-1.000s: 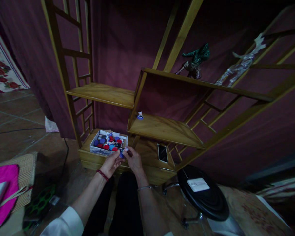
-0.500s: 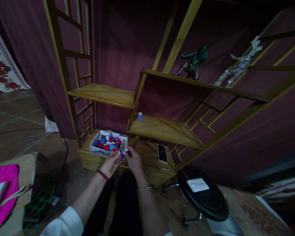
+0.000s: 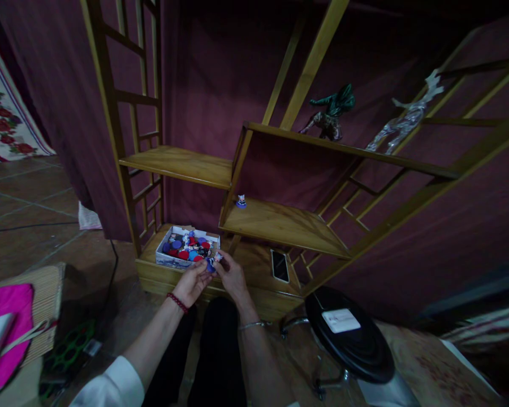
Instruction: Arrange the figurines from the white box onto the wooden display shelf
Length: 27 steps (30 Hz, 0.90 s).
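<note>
Over at the far left, beyond the curtain, a floral cloth (image 3: pixel 8 121) hangs down to the tiles, and nearer to us a bright pink cloth (image 3: pixel 14 308) lies on a woven mat (image 3: pixel 48 291). Then comes the wooden stand, with an open box (image 3: pixel 169 260) on its low ledge, heaped with little figures whose round bases show red, blue and purple.

Just in front of the box's near right corner, the person's left hand (image 3: pixel 194 282), a red bead bracelet (image 3: pixel 177 303) at its wrist, has thumb and fingers closed on the blue-purple base of a small figurine (image 3: pixel 212 264). The right hand (image 3: pixel 232 277), with a silvery bangle (image 3: pixel 253 324) behind it, pinches the same piece by its pale upper part. So the figurine is up off the ledge, tilted, its long axis slanting from the base at lower left to the pale top at upper right; which way its front faces is too small for me to tell.

Further right, a similar figure (image 3: pixel 241 201) stands upright on the middle shelf (image 3: pixel 286 226), base down. Below that shelf lies a phone (image 3: pixel 280 265), and past it sits a black round stool (image 3: pixel 356 345) bearing a white card (image 3: pixel 341 320).
</note>
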Motion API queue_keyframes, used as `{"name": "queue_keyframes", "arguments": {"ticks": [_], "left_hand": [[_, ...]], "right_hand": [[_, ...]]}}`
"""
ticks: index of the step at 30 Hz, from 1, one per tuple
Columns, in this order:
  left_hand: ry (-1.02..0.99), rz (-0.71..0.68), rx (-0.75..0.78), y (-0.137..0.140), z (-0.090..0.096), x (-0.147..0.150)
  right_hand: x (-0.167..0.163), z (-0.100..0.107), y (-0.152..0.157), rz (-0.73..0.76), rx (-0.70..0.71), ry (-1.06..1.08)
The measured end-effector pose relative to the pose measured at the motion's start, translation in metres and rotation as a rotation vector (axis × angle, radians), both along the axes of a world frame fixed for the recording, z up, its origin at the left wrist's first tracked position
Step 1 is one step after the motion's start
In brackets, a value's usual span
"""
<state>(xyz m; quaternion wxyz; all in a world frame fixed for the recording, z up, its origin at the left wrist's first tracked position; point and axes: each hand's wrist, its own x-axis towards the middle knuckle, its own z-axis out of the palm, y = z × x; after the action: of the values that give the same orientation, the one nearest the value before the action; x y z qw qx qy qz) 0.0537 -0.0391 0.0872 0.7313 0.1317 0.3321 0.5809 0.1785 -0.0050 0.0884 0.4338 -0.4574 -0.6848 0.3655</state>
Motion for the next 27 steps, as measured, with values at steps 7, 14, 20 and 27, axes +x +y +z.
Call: {"name": "queue_keyframes", "arguments": {"ticks": [7, 14, 20, 27], "left_hand": [[-0.027, 0.001, 0.018, 0.0023, -0.0008, -0.0011], [-0.061, 0.01, 0.022, 0.0, 0.0029, 0.0021], [-0.077, 0.014, 0.026, 0.0001, 0.0035, 0.0035], [-0.09, 0.016, 0.058, -0.0013, 0.0035, 0.004]], "right_hand": [[-0.0018, 0.001, 0.0002, 0.015, -0.048, 0.121], [-0.001, -0.0027, 0.0023, 0.006, -0.059, 0.131], [0.0003, 0.0021, 0.0001, 0.009, -0.061, 0.132], [0.0014, -0.0022, 0.0027, 0.03, -0.04, 0.146]]}}
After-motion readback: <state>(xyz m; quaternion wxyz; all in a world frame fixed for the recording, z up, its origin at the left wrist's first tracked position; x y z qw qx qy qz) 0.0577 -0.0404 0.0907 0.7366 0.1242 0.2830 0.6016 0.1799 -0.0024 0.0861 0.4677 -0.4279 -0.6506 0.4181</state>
